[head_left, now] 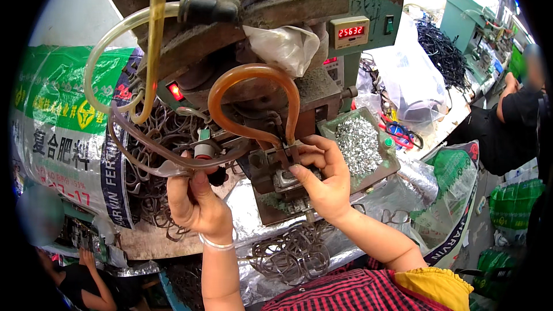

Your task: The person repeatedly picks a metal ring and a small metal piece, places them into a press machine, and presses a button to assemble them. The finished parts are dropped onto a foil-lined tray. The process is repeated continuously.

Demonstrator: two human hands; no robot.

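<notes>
Raised at the left, my left hand (199, 204) has thumb and fingers pinched together beside a clear hose (164, 168) and a round white-and-red push button (203, 151). What lies in that pinch I cannot make out. My right hand (325, 181) reaches in from the right to a small metal fixture (286, 179) on the machine, its thumb at the fixture's edge and its fingers curled behind. Any small piece between those fingers is hidden. Directly above the fixture, an orange-brown hose (253, 70) loops down to a narrow nozzle among the tooling.
The heavy machine head (299, 8) overhangs my hands. A tray of metal chips (357, 144) sits to the right. Dark metal loops lie in a pile (158, 196) at left and a bundle (291, 250) near me. Scissors (403, 134) lie beyond the tray. Other people sit at both sides.
</notes>
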